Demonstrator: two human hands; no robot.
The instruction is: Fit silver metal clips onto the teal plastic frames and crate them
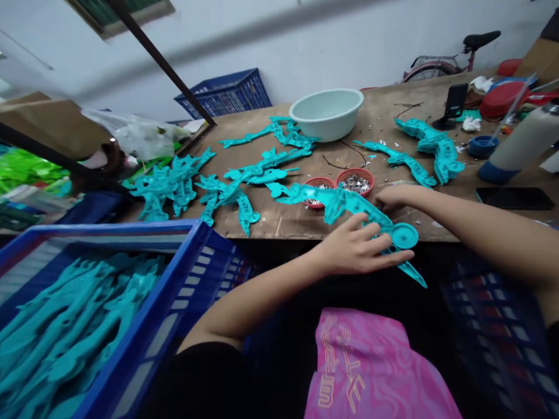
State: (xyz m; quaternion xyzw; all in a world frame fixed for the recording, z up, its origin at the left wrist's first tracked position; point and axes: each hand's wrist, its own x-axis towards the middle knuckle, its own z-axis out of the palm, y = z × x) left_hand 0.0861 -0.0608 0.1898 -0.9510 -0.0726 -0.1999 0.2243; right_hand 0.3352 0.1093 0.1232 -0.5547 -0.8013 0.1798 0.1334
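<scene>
My left hand point(360, 247) holds a long turquoise plastic part point(353, 203) at the table's front edge, its fingers laid across the near end. That part has a round disc and a pointed tip which stick out over my lap. Just beyond it, my right hand point(390, 198) is closed, with the fingers curled down and partly hidden; what they hold, if anything, does not show. Two small red baskets point(370, 185) with small shiny metal pieces stand behind the part, left of my right hand.
More turquoise parts point(168, 183) lie across the table point(288, 224). A blue crate point(194, 233) full of them is at my left. Behind are a pale basin point(326, 116) and another blue crate point(231, 93). A bottle point(519, 142) and a phone point(515, 198) are at right.
</scene>
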